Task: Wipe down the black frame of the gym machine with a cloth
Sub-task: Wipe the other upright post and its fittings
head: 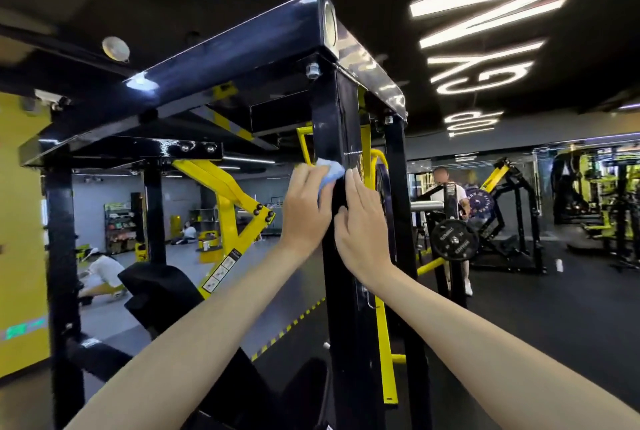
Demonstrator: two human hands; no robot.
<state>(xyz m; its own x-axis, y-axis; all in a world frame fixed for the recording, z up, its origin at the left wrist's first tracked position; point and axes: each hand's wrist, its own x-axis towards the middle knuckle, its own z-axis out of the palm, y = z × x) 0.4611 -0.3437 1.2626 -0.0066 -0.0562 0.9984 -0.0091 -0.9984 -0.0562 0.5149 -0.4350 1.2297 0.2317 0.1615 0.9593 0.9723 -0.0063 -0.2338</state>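
Gym. The black frame (341, 125) beside me carries yellow arms (221, 184), and more black-and-yellow machines (498, 171) stand across the dark floor (554, 308). A black plate (453, 239) is loaded on a bar to my right, with a person (441, 180) just behind it. Overhead, a lit sign (485, 31) on the black ceiling spells GYM.

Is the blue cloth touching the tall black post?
Touching. The head view shows the left hand holding the blue cloth right against the black post, with no gap between them.
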